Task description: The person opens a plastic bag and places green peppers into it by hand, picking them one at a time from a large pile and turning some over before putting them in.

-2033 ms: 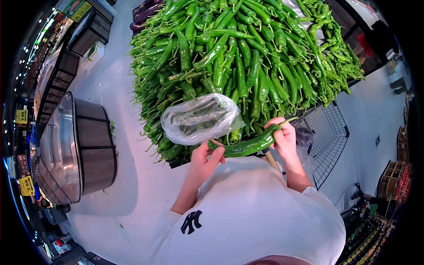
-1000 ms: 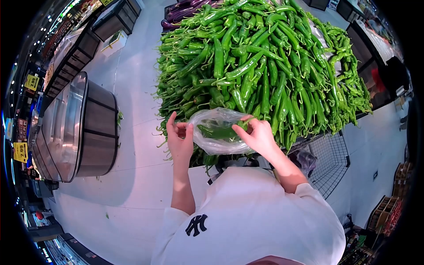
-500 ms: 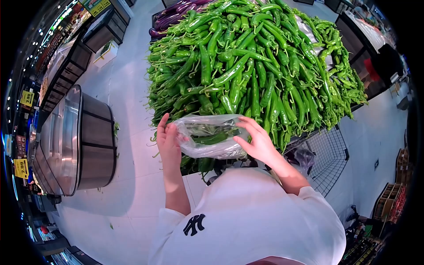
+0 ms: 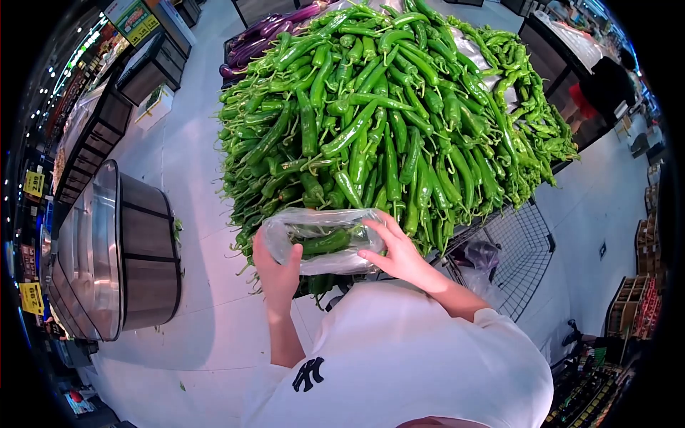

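Note:
A clear plastic bag (image 4: pixel 314 267) is stretched wide between my hands, its mouth facing up. Green peppers (image 4: pixel 326 242) show within the mouth of the bag. My left hand (image 4: pixel 277 277) grips its left edge, thumb on the near side and the other fingers mostly hidden behind the plastic. With thumb and fingers, my right hand (image 4: pixel 394 251) pinches the right edge. Just beyond the bag rises a big heap of long green peppers (image 4: pixel 389 143), and its lower front peppers hang close around the bag.
Purple eggplants (image 4: pixel 275 32) lie behind the heap, smaller light-green peppers (image 4: pixel 524 107) on its right. A wire shopping cart (image 4: pixel 524 250) holding a plastic bag stands at right. A rounded metal display bin (image 4: pixel 146 250) is at left. A person in black (image 4: pixel 606 93) is at far right.
My left hand has closed in on the bag's left edge, its thumb now over the near side. The bag sits slightly lower and further left in view, as the whole view has shifted.

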`<state>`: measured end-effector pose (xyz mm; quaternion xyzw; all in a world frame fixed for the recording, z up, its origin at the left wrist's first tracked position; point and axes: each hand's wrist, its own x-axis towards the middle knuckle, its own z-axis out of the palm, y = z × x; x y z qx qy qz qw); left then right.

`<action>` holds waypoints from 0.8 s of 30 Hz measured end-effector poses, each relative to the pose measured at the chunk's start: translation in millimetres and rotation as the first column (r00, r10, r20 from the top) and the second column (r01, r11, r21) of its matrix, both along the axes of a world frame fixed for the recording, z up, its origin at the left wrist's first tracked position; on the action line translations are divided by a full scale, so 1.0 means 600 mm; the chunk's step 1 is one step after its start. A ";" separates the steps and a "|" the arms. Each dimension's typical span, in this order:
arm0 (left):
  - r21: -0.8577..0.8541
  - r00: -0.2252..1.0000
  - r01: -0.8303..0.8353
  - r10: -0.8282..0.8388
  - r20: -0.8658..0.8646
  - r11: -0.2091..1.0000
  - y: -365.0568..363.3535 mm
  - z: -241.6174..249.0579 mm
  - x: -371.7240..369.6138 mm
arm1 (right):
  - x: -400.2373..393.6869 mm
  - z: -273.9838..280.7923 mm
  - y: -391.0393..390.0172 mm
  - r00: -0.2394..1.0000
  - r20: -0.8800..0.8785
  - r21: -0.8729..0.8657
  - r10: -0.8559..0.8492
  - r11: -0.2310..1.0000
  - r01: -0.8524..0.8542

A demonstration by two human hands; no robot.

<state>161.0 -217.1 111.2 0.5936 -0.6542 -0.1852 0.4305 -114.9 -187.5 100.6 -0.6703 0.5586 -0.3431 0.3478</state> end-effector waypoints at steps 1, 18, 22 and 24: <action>0.054 0.994 0.041 -0.035 -0.106 0.998 0.003 -0.009 -0.002 | 0.005 -0.007 -0.001 0.999 -0.033 -0.080 0.032 0.996 -0.035; 0.242 0.915 0.165 -0.056 -0.400 0.956 0.005 -0.073 -0.022 | 0.033 -0.020 -0.066 0.980 0.195 -0.111 0.036 0.994 -0.014; 0.272 0.810 0.217 -0.017 -0.586 0.937 0.010 -0.037 -0.024 | 0.014 0.030 -0.068 0.969 0.247 -0.089 -0.004 0.996 0.027; 0.265 0.775 0.246 -0.025 -0.632 0.932 0.016 -0.022 -0.033 | 0.002 0.035 -0.064 0.971 0.236 -0.231 -0.023 0.970 0.079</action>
